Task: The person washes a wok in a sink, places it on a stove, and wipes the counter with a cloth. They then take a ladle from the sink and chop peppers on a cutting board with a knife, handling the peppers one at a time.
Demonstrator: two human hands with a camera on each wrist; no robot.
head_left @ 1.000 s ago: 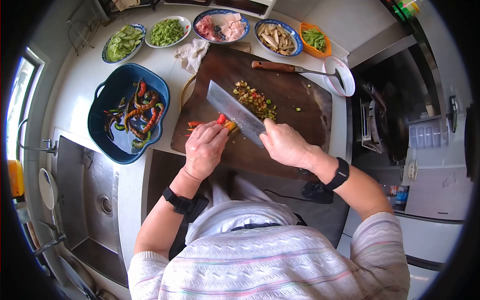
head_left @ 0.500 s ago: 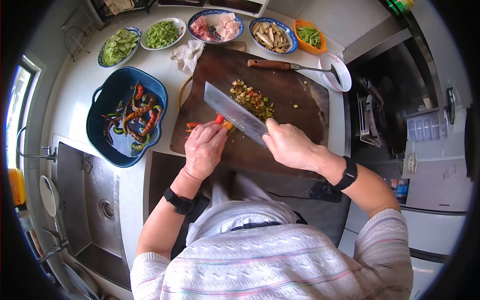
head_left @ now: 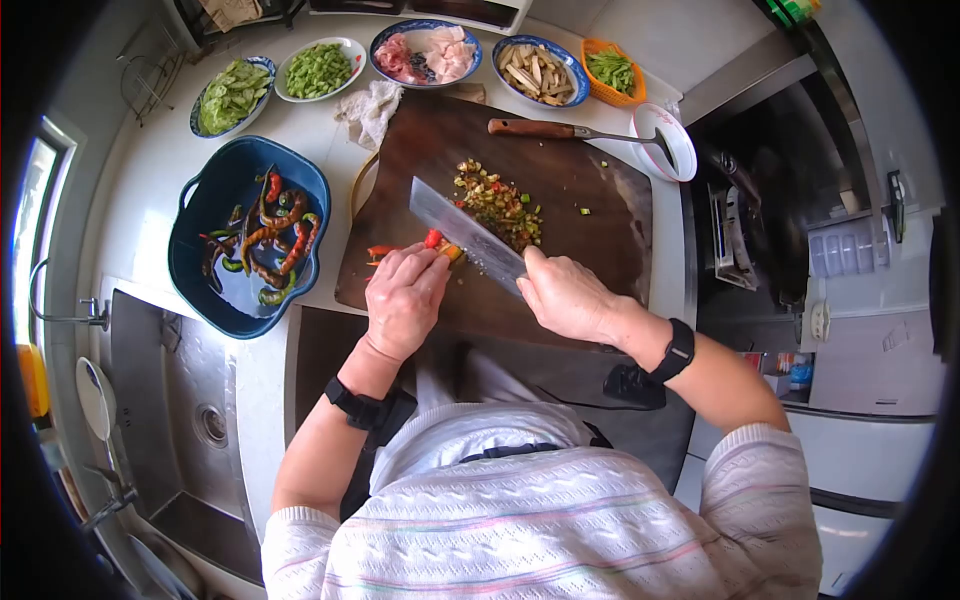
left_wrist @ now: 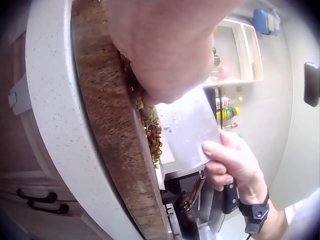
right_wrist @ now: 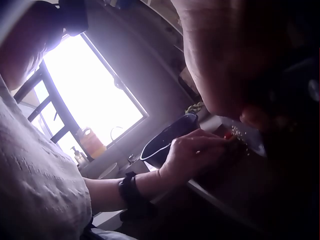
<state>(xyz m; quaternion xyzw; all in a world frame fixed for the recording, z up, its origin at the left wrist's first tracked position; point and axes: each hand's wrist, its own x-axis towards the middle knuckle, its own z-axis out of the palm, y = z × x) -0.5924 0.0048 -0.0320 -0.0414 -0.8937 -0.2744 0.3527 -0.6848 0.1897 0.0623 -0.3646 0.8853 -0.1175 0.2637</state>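
Observation:
In the head view my left hand (head_left: 405, 295) holds a few peppers against the dark wooden board (head_left: 590, 250). A red pepper end (head_left: 433, 238) and a yellow-orange one (head_left: 453, 252) show beyond its bent fingertips, and red-orange tips poke out at its left. My right hand (head_left: 570, 298) grips a broad cleaver (head_left: 460, 228), thumb on the blade and fingers round the dark handle (left_wrist: 230, 197). The blade stands right beside the pepper ends, with pale bits stuck on it. Behind it lies a heap of chopped peppers (head_left: 500, 205).
A blue basin (head_left: 183, 255) with whole wrinkled peppers stands left, beside the sink (head_left: 150, 400). Plates of food, including sliced greens (head_left: 232, 97) and meat (head_left: 448, 55), line the back. A wooden-handled spatula (head_left: 530, 128) spans from board to white bowl (head_left: 683, 150). The stove is right.
The cleaver's far corner has come slightly nearer the body, the blade still beside the peppers. The left hand keeps its hold. The whole head view has shifted a little.

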